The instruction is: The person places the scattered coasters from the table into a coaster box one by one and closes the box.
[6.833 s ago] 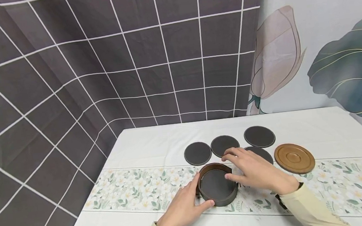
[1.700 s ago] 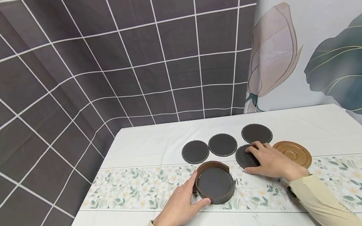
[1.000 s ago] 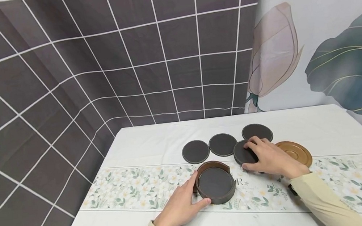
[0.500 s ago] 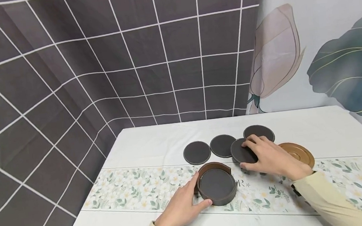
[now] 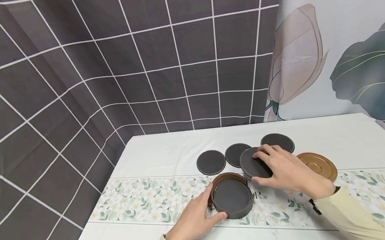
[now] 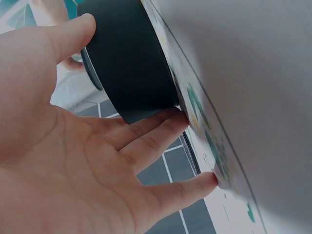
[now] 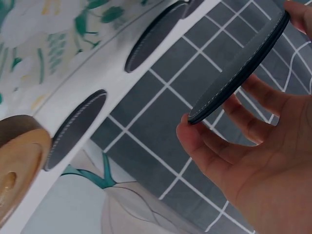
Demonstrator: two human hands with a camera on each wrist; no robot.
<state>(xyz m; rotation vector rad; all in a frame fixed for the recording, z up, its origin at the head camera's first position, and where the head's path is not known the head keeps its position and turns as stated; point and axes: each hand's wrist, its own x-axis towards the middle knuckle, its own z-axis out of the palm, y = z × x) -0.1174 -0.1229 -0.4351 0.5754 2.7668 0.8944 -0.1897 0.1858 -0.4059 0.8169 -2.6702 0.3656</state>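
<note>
My right hand (image 5: pixel 284 171) pinches a round black coaster (image 5: pixel 252 163) by its edge, above the table. In the right wrist view this coaster (image 7: pixel 239 73) shows pale stitching along its rim, with thumb and fingertips at its edges. Around the left side of a round dark coaster holder (image 5: pixel 237 211) my left hand (image 5: pixel 192 222) spreads its thumb and fingers. A black disc lies inside the holder, whose wall has a gap at the right. The left wrist view shows the thumb on the holder wall (image 6: pixel 129 63) and fingers beneath, two tips touching the cloth.
Behind the holder lie more black coasters: a left one (image 5: pixel 211 162), a middle one (image 5: pixel 235 154) partly overlapped in view by the held coaster, and one farther back (image 5: pixel 278 142). A brown round wooden disc (image 5: pixel 318 165) lies right of the right hand. A tiled-pattern curtain (image 5: pixel 198 77) hangs behind.
My right hand took hold of the coaster lying near the wooden disc, raised it off the table and moved it left toward the holder. The left hand has stayed at the holder.
</note>
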